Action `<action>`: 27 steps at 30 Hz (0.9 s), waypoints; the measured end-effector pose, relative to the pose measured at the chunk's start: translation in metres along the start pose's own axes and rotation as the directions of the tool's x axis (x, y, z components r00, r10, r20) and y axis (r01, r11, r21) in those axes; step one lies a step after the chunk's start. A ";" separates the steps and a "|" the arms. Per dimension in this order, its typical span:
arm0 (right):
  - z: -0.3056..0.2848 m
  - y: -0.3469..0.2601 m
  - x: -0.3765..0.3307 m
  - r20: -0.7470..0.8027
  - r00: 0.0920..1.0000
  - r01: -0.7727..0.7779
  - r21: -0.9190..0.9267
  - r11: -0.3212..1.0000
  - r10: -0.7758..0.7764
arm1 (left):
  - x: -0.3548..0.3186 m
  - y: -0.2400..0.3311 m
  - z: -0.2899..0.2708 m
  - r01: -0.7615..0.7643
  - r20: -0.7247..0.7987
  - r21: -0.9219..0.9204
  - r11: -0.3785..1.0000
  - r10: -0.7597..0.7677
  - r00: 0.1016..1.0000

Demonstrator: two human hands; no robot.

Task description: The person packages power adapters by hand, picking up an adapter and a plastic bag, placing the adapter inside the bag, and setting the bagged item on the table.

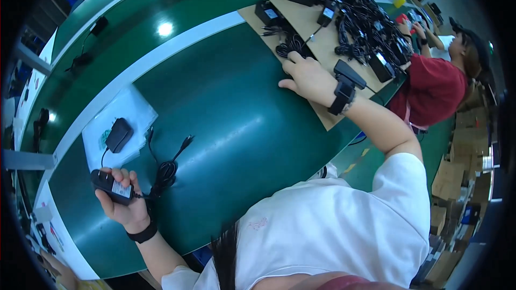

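Note:
My left hand (pixel 123 204) is closed around a black power adapter (pixel 115 187) with its prongs and pale label turned up. A cord runs from it to a tied black cable bundle (pixel 165 172) on the green table. Beside that hand, a second black adapter (pixel 119 135) lies on a stack of clear plastic bags (pixel 134 108). My right hand (pixel 310 81) reaches to the cardboard's near edge, thumb apart from the fingers. Its fingertips are at a coiled black cable (pixel 290 46), whose grip on it is partly hidden. Another adapter (pixel 268 14) lies just beyond that coil.
Overlapping cardboard sheets (pixel 279 1) carry a dense pile of adapters and cables (pixel 365 24) at the far right. A person in a red shirt (pixel 438 86) is beside it. A white strip (pixel 161 53) divides my green table (pixel 226 113) from another green surface beyond, where one adapter (pixel 99 26) lies.

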State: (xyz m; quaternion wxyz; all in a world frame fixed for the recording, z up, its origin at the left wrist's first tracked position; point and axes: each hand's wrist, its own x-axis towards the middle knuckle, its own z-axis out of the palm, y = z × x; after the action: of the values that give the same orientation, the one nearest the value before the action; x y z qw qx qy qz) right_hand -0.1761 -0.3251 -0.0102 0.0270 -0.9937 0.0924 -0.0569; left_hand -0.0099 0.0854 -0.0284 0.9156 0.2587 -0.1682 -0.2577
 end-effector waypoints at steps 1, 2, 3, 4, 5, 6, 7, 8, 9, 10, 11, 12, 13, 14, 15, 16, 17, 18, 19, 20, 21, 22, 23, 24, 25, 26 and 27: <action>-0.005 0.000 -0.004 -0.003 1.000 -0.018 -0.007 1.000 0.018 | 0.001 0.000 0.000 0.013 0.013 -0.007 1.000 -0.012 1.000; -0.013 -0.004 -0.003 -0.097 0.995 -0.037 0.008 0.999 0.038 | 0.000 0.002 -0.002 0.002 0.011 -0.013 1.000 -0.002 1.000; -0.022 -0.004 -0.001 -0.184 0.981 -0.049 0.029 0.998 0.054 | -0.001 0.001 -0.003 -0.010 0.000 -0.018 1.000 0.010 1.000; -0.040 -0.002 0.001 -0.287 0.957 -0.047 -0.016 0.999 0.040 | 0.001 0.001 -0.004 -0.017 -0.001 -0.009 1.000 0.017 1.000; -0.054 0.008 0.001 -0.365 0.930 0.002 -0.091 0.996 -0.036 | 0.001 0.002 -0.005 -0.024 -0.013 -0.012 1.000 0.024 1.000; -0.076 0.013 0.000 -0.265 0.964 -0.022 0.011 1.000 0.024 | -0.001 0.003 -0.006 -0.029 -0.040 0.011 1.000 0.029 0.999; -0.094 0.018 -0.006 -0.168 0.985 -0.019 0.080 0.997 0.032 | -0.010 0.006 -0.009 -0.049 -0.059 0.031 0.998 0.051 0.997; -0.110 0.026 -0.013 -0.116 0.993 0.026 0.140 0.990 -0.010 | -0.010 0.007 -0.008 -0.044 -0.079 0.032 0.998 0.047 0.996; -0.121 0.038 -0.022 -0.011 1.000 -0.016 0.198 0.980 0.018 | -0.008 0.007 -0.006 -0.051 -0.084 0.029 0.998 0.053 0.995; -0.128 0.045 -0.032 0.071 0.996 -0.077 0.252 0.965 0.061 | -0.006 0.007 -0.005 -0.042 -0.100 0.029 0.999 0.045 0.994; -0.134 0.050 -0.042 0.154 0.983 -0.144 0.300 0.943 0.102 | -0.004 0.005 -0.004 -0.032 -0.114 0.030 0.999 0.035 0.993; -0.133 0.055 -0.051 0.161 0.982 -0.142 0.299 0.944 0.097 | -0.005 0.003 -0.004 -0.033 -0.122 0.028 0.999 0.036 0.992; -0.128 0.061 -0.058 0.218 0.958 -0.272 0.502 0.821 0.184 | -0.005 0.002 -0.005 -0.033 -0.132 0.053 0.998 0.040 0.990; -0.125 0.065 -0.066 0.290 0.921 -0.390 0.667 0.635 0.261 | -0.004 0.002 -0.004 -0.026 -0.133 0.080 0.996 0.037 0.990; -0.124 0.073 -0.067 0.291 0.919 -0.393 0.668 0.632 0.264 | -0.005 0.002 -0.003 -0.022 -0.133 0.081 0.996 0.033 0.991; -0.125 0.083 -0.063 0.190 0.903 -0.422 0.556 0.716 0.385 | -0.007 0.002 -0.003 -0.017 -0.150 0.081 0.997 0.030 0.988; -0.125 0.094 -0.059 0.062 0.870 -0.465 0.431 0.773 0.489 | -0.005 -0.001 -0.002 -0.011 -0.157 0.078 0.997 0.023 0.987; -0.119 0.099 -0.049 -0.103 0.852 -0.420 0.450 0.788 0.513 | -0.004 -0.003 -0.001 -0.004 -0.149 0.079 0.997 0.016 0.989; -0.118 0.097 -0.035 -0.140 0.848 -0.420 0.410 0.810 0.511 | -0.005 -0.003 0.000 0.001 -0.125 0.078 0.997 0.009 0.992; -0.109 0.102 -0.021 -0.230 0.869 -0.373 0.274 0.886 0.437 | -0.006 -0.003 0.002 0.005 -0.100 0.079 0.997 0.003 0.995; -0.098 0.111 -0.008 -0.307 0.859 -0.374 0.170 0.912 0.410 | -0.005 -0.004 0.003 0.010 -0.085 0.080 0.997 -0.003 0.996; -0.094 0.111 0.008 -0.288 0.865 -0.430 0.002 0.903 0.412 | -0.008 -0.003 0.003 0.001 -0.094 0.093 0.996 0.008 0.996; -0.080 0.135 0.017 -0.392 0.889 -0.315 -0.152 0.937 0.235 | -0.007 -0.004 0.003 -0.007 -0.091 0.100 0.995 0.016 0.996; -0.070 0.140 0.026 -0.362 0.875 -0.398 -0.160 0.903 0.322 | -0.007 -0.004 0.004 -0.016 -0.112 0.101 0.995 0.028 0.993; -0.064 0.142 0.037 -0.331 0.854 -0.473 -0.171 0.865 0.402 | -0.006 -0.005 0.004 -0.034 -0.110 0.105 0.994 0.046 0.993; -0.064 0.143 0.043 -0.311 0.852 -0.487 -0.175 0.856 0.421 | -0.007 -0.005 0.003 -0.034 -0.109 0.111 0.993 0.046 0.993; -0.067 0.145 0.047 -0.291 0.849 -0.502 -0.181 0.846 0.442 | -0.008 -0.005 0.003 -0.032 -0.109 0.116 0.993 0.044 0.993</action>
State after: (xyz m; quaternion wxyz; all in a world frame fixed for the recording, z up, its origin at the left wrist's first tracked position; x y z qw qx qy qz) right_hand -0.1641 -0.4792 0.0519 -0.0963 -0.9208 0.3446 -0.1550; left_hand -0.0193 0.0848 -0.0304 0.9120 0.3212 -0.1365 -0.2154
